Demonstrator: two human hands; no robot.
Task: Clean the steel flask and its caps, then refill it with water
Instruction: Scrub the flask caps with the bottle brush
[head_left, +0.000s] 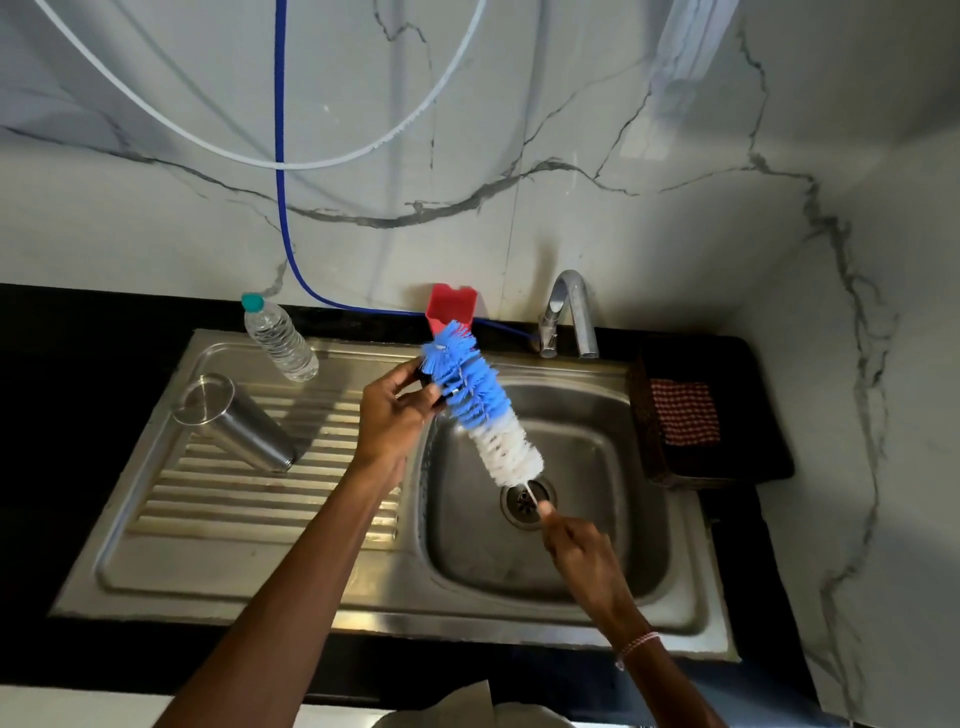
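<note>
- The cap (434, 387), a small dark piece mostly hidden by fingers, is held above the basin's (597, 525) left rim; which of the caps it is I cannot tell.
- The left hand (392, 410) curls round the cap, and the brush's (478, 410) blue tip bristles press against it.
- The right hand (582, 551) pinches the brush's thin handle low over the basin, just beside the drain (524, 506). The 2 hands are well apart, joined only by the brush.
- The flask (234, 421) stands open-mouthed on the drainboard (260, 504), left of the basin and untouched.
- Step in hand, as I judge it: scrubbing the cap.
  - Turn the cap with the left fingers while the brush twists, so the bristles reach the threads and inner rim.
  - Use the stiff blue tip, not the white section.
  - Keep the work over the basin so drips fall in.
  - The handle grip is far from the bristles, so the tip may wobble; a hold nearer the bristles would steady it.
- No water runs from the tap (571, 312) behind the basin, so a rinse looks due afterwards.
- A plastic bottle (280, 340) stands behind the flask, left of the basin; a red holder (451, 306) sits behind the basin, and a basket (654, 457) with a checked cloth (685, 418) to its right.
</note>
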